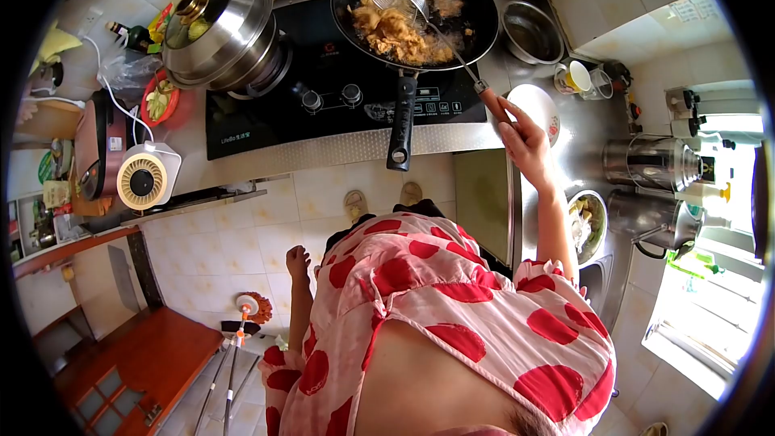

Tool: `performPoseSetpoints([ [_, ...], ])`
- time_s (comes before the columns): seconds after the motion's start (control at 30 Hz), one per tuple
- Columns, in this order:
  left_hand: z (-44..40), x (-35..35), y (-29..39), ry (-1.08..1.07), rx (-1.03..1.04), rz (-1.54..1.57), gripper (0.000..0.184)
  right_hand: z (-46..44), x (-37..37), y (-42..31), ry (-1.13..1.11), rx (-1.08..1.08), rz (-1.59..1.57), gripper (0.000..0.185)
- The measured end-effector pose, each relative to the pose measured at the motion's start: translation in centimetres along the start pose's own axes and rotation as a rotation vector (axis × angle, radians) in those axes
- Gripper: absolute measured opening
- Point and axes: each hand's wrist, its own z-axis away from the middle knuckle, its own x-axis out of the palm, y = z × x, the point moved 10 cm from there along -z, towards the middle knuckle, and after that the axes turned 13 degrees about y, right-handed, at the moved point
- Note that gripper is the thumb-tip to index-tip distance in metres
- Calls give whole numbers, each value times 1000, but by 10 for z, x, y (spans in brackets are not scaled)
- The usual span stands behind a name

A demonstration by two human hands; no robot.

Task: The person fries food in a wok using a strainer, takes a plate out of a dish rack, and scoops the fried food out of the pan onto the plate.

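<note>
My right hand [526, 141] is closed around the wooden handle of a wire skimmer [452, 44]. The skimmer's mesh head rests over browned fried pieces [404, 28] in bubbling oil, inside a black wok [345, 20]. The wok stands on a black cooktop [266, 125], its long black handle pointing toward me. Under and beside my right hand lies a white plate [534, 101] with a floral rim. My left hand [298, 261] hangs low by my side, away from the counter, its fingers curled and nothing visible in them.
A lidded steel pot [230, 36] stands on the left burner. Right of the wok are a steel bowl [531, 31] and mugs [573, 77]. A bowl of food [596, 218] sits nearer on the right. At left are a red bowl [165, 97] and a small fan [144, 180].
</note>
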Motion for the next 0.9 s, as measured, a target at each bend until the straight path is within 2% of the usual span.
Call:
performPoseSetpoints([
  [0.17, -3, 3, -8, -28, -9, -40, 22, 2, 0, -6, 1, -19, 71, 38],
  [0.27, 1, 0, -9, -12, 4, -36, 23, 1, -1, -5, 17, 46, -20, 37],
  [0.33, 1, -3, -12, -13, 4, -42, 23, 3, 6, 5, -69, 170, -108, 36],
  [0.57, 5, -8, -4, 5, 9, 6, 23, -11, 6, 17, 43, 113, -162, 37],
  [0.63, 5, -7, -5, -1, 4, -15, 23, -6, 1, 8, 24, 134, -156, 38],
  [0.7, 6, -6, -7, -8, -2, -39, 23, 3, 9, 16, -92, 238, -114, 38],
  [0.73, 5, -6, -8, -9, 4, -45, 23, -3, 15, 23, -101, 139, -125, 38],
  [0.9, 5, 0, -7, -18, 31, -26, 24, -27, 15, 28, 10, 51, -42, 37],
])
